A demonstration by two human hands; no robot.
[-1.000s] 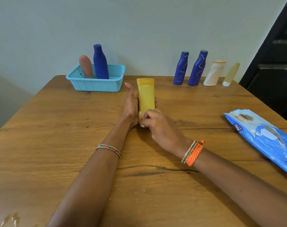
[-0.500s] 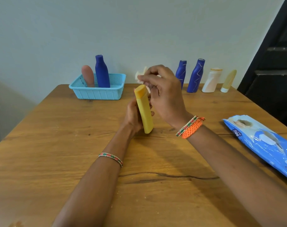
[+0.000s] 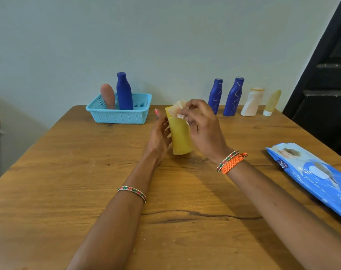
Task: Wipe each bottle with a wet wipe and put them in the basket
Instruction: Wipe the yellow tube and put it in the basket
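Note:
My left hand holds a yellow bottle upright over the middle of the wooden table. My right hand pinches a crumpled wet wipe against the bottle's top. At the back left stands a light blue basket with a brown bottle and a plain blue bottle upright inside. Along the back right stand two patterned blue bottles, a white bottle and a pale yellow tube.
A blue pack of wet wipes lies flat near the table's right edge. A dark door frame rises at the right. A plain wall stands behind the table.
The right hand carried the wipe up from the bottle's base to its top and now presses it on the cap. The bottle has turned back from edge-on to face-on.

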